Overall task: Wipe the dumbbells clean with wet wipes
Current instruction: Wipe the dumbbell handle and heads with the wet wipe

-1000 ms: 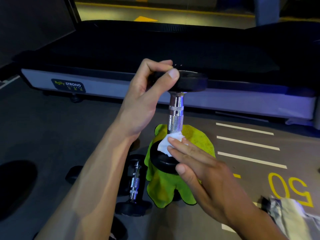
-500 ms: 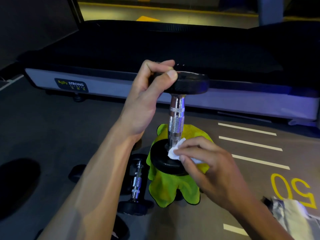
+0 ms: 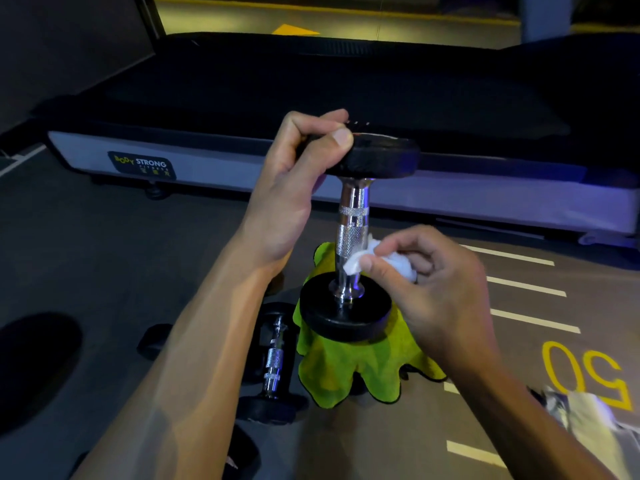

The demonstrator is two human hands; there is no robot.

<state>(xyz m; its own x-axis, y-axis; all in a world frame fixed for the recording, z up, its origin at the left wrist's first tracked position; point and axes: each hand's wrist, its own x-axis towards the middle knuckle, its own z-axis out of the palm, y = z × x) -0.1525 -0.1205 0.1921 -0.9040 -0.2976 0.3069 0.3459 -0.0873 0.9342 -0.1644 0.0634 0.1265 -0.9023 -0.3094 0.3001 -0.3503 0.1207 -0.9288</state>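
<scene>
I count two dumbbells in plain view: one upright [image 3: 351,237], one lying on the floor [image 3: 273,365]. One white wipe [image 3: 367,259]. One green cloth [image 3: 346,372]. Two hands: left [image 3: 294,188], right [image 3: 433,289]. One treadmill [image 3: 311,98].

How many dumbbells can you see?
2 for sure. One dumbbell stands upright on the green cloth, the left hand gripping its top. Another dumbbell lies on the floor left of the cloth. Dark shapes nearby may be more.
</scene>
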